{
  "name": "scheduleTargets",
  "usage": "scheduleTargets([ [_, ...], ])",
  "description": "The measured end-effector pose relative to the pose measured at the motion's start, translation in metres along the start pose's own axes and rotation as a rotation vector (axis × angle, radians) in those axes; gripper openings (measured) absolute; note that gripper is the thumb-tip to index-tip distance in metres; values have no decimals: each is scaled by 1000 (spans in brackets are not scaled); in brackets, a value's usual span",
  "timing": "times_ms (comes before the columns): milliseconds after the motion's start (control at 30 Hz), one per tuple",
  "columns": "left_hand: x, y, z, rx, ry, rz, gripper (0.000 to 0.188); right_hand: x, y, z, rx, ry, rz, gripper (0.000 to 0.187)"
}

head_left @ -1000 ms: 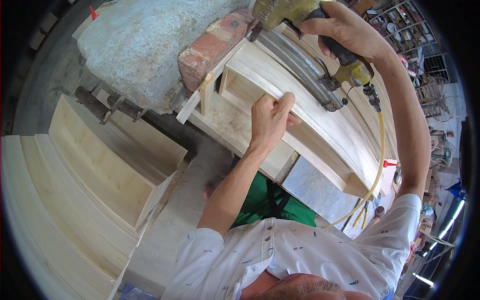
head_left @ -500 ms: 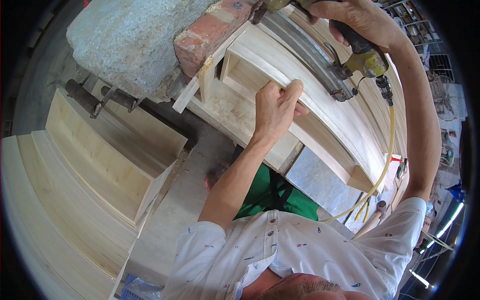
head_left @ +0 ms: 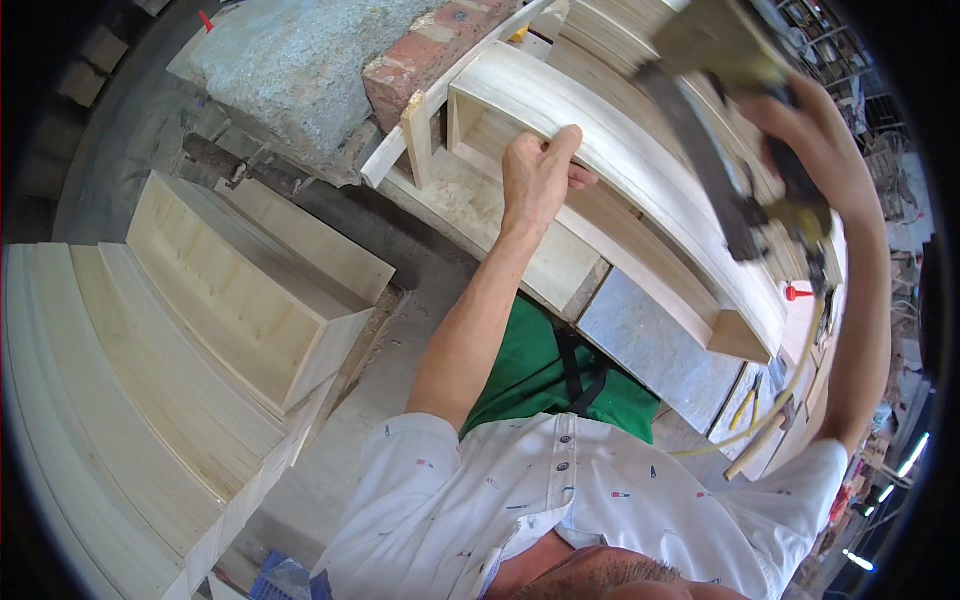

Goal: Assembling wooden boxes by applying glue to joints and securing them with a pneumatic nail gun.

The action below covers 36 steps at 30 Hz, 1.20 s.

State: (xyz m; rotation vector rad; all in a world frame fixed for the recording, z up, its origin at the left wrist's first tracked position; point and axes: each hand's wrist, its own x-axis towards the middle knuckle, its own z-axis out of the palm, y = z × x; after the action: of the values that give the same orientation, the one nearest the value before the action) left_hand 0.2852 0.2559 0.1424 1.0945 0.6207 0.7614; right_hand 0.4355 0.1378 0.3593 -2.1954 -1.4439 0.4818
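Observation:
A long, shallow box of pale wood (head_left: 655, 190) lies on the workbench on its side, its open face toward me. My left hand (head_left: 540, 180) is closed over the box's near upper edge, with the thumb on top and the fingers curled under the panel. At the upper right, my right hand (head_left: 815, 130) grips the handle of a nail gun (head_left: 720, 45), which is held above the bench and smeared by motion. A yellowish air hose (head_left: 800, 375) trails down from the gun toward my body.
A concrete block (head_left: 300, 75) and a red brick (head_left: 430, 55) sit beyond the bench's left end, beside a wooden strip (head_left: 418, 140). Stacked wooden boxes (head_left: 225, 285) stand at the left. Yellow-handled pliers (head_left: 745, 405), a wooden tool handle (head_left: 752, 450) and a red nozzle (head_left: 797, 293) lie at the right.
My right hand has swung the nail gun to the right and turned it, off the far end of the box. My left hand keeps its hold on the edge. The whole view has shifted slightly.

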Motion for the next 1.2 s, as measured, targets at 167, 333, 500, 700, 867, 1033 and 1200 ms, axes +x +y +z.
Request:
scheduleTargets([
  [167,-2,-10,1,-55,-3,85,38,-162,49,-39,115,291,314,27],
  [333,-5,-20,10,-114,26,195,44,-303,100,-41,50,428,616,25],
  [500,-32,-43,53,-136,-42,124,45,-383,149,-12,157,532,958,21],
  [700,-56,-64,90,-149,-163,-44,33,-415,214,16,128,473,983,20],
  [867,-57,-59,92,-214,-227,0,29,-434,263,19,-144,372,943,29],
  [1033,-62,-54,99,-130,-259,5,32,-432,288,39,-530,373,822,35],
  [1200,-63,-54,96,-138,-239,-19,30,-435,302,38,-499,397,885,31],
])
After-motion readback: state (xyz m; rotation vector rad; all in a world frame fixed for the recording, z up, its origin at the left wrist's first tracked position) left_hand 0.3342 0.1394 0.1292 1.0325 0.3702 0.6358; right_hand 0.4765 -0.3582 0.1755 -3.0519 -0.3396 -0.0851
